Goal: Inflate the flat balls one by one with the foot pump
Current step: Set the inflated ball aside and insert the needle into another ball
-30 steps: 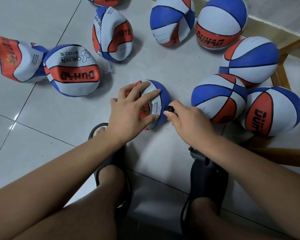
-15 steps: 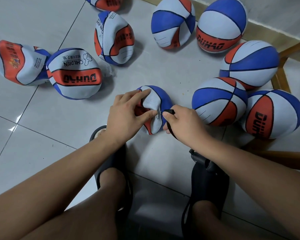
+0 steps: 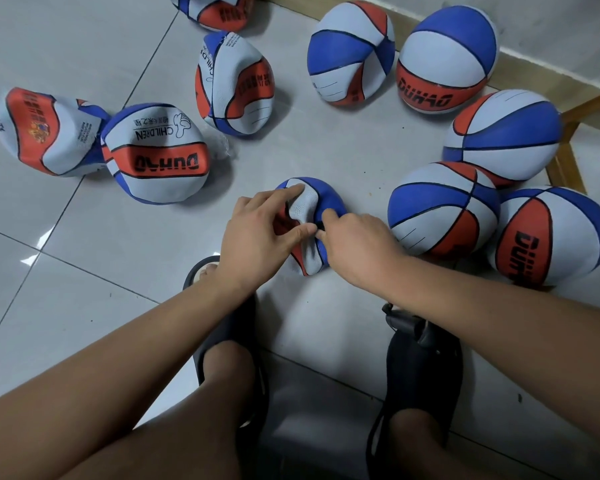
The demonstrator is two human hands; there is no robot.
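**Both hands on the crumpled ball, seen from above your knees**

Nearest you, your bare legs and forearms reach out over the tiled floor (image 3: 84, 258). Your left foot sits in the left sandal (image 3: 236, 327). At the toe of the right sandal (image 3: 426, 375), the black front end of the foot pump (image 3: 407, 323) shows, partly under your right forearm.

Just beyond your feet, the flat ball (image 3: 329, 202) lies on the floor between your hands, folded in on itself with a blue panel uppermost. Your left hand (image 3: 257, 237) grasps it: the thumb presses a white fold and the index finger lies over the top. Your right hand (image 3: 359, 244) is curled and pinches the small black nozzle (image 3: 320, 227) against the ball's side. Your fingers hide most of the nozzle, so you cannot tell whether it has entered the ball.

To the right, the nearest firm ball (image 3: 444, 209) sits just beside your right hand and touches the outer firm ball (image 3: 551, 233). Behind them is the third firm ball (image 3: 503, 136), next to a wooden frame (image 3: 596, 105).

To the left, well apart from your hands, lie the lettered limp ball (image 3: 156, 154) and, touching it, the edge limp ball (image 3: 45, 129). Farther off is the upright limp ball (image 3: 232, 84).

Farthest away, a dented ball (image 3: 350, 53) leans against the far firm ball (image 3: 444, 60), near the wall (image 3: 568, 29). One more limp ball (image 3: 219, 10) is cut off by the top edge.
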